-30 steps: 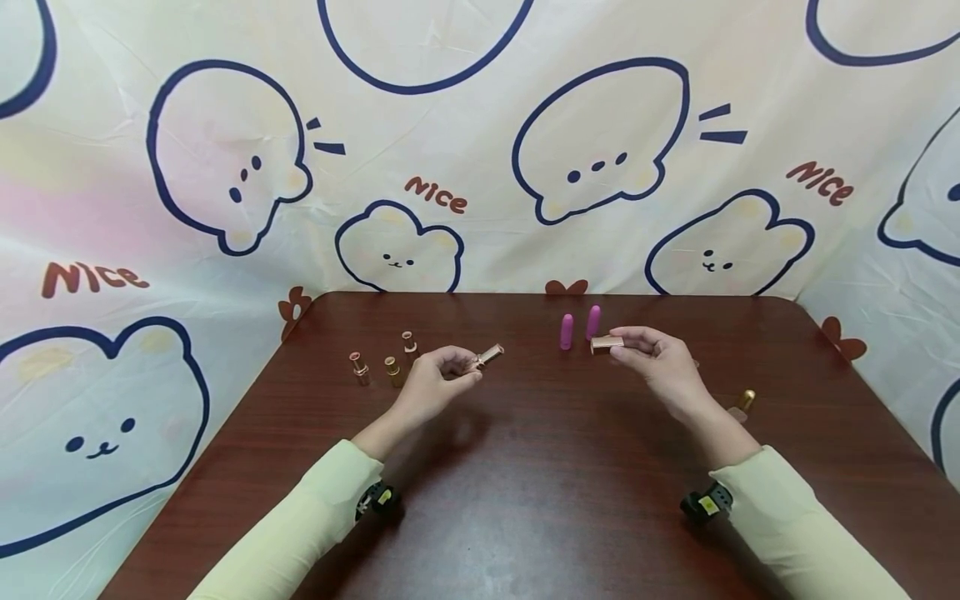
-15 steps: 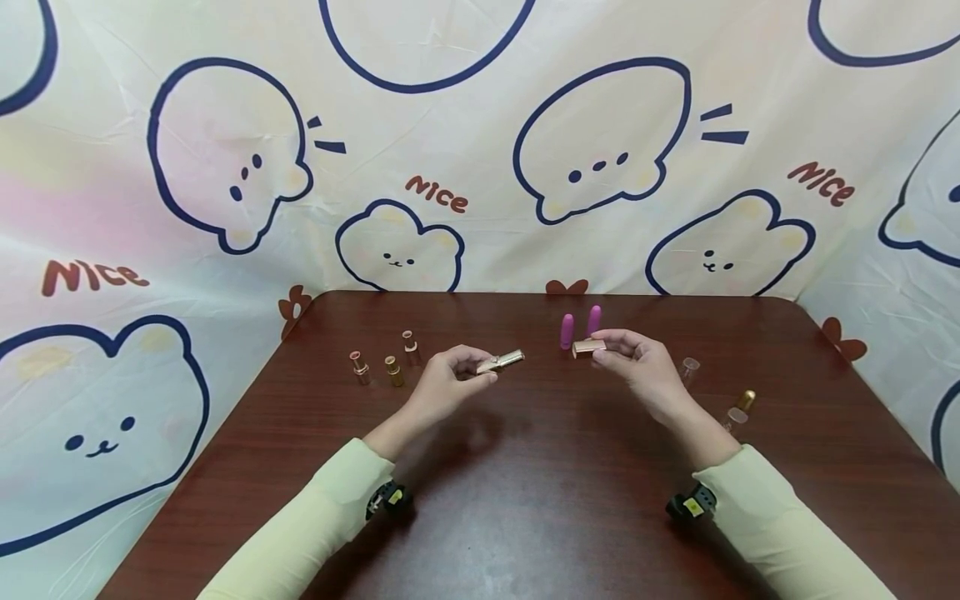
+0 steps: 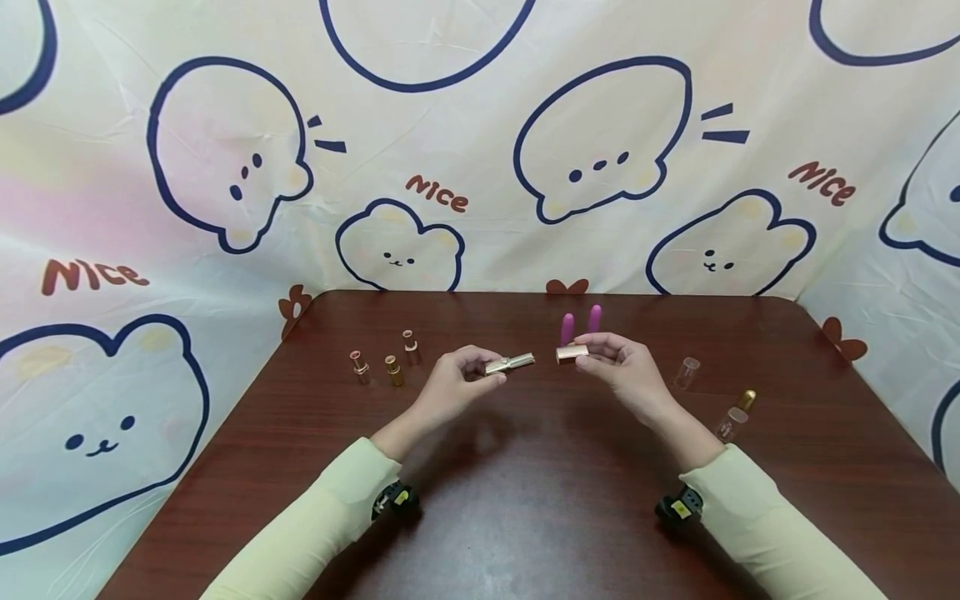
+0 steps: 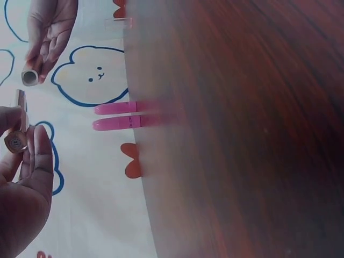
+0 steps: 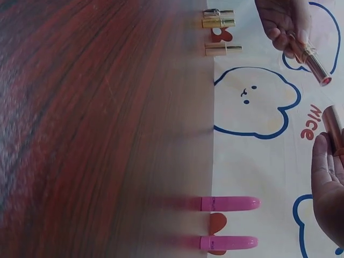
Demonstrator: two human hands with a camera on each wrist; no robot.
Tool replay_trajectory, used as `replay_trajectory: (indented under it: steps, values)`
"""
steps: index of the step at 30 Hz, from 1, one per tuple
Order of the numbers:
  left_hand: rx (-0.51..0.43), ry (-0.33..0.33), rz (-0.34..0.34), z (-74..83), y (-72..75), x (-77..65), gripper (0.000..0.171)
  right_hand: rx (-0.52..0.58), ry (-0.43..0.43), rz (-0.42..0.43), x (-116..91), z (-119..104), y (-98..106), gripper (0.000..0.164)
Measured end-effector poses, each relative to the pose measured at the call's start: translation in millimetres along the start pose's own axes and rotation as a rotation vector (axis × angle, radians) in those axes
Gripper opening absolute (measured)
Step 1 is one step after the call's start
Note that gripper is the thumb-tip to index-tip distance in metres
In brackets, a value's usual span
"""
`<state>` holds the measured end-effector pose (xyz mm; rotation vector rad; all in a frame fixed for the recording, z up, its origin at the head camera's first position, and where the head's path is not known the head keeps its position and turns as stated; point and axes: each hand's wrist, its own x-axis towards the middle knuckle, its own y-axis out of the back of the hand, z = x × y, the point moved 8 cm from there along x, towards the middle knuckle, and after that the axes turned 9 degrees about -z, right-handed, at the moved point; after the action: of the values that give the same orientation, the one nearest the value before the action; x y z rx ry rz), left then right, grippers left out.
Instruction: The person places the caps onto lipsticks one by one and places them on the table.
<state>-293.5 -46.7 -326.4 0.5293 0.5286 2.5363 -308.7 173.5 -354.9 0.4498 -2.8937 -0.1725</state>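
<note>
Between thumb and fingers my left hand (image 3: 453, 387) holds an uncapped gold lipstick (image 3: 519, 362), tilted nearly flat with its tip toward the right. A reddish tip shows on that lipstick (image 5: 317, 67) in the right wrist view. My right hand (image 3: 626, 371) pinches a gold lipstick cap (image 3: 570, 354). The hollow end of the cap (image 4: 30, 77) faces the lipstick in the left wrist view, and a small gap separates the two. Both hands are raised over the brown table (image 3: 487, 517).
Three uncapped lipsticks (image 3: 359, 367) stand left of my left hand. Two pink tubes (image 3: 567, 328) stand upright behind the cap. Right of my right hand are a clear cap (image 3: 687, 373), another clear piece (image 3: 731, 425) and a gold rounded cap (image 3: 746, 400). A printed cloth (image 3: 495, 250) hangs behind.
Both hands have moved toward each other, the lipstick going right and the cap going left, so the gap has narrowed. The clear pieces at the right have come out from behind the right arm.
</note>
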Motion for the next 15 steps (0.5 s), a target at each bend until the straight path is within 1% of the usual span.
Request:
replay_trajectory:
  steps: [4, 9, 15]
  values:
    - [0.002, -0.003, -0.004, 0.0, -1.9, 1.0, 0.021, -0.031, 0.003, -0.015, 0.9, -0.8, -4.5, 0.038]
    - [-0.002, -0.012, -0.012, 0.9, -4.4, 1.7, 0.020, -0.030, -0.007, -0.022, 0.5, -3.9, -9.4, 0.034]
    - [-0.007, -0.011, -0.020, 2.6, -6.3, 1.5, 0.020, -0.043, -0.005, -0.030, -3.2, -18.2, -18.2, 0.031]
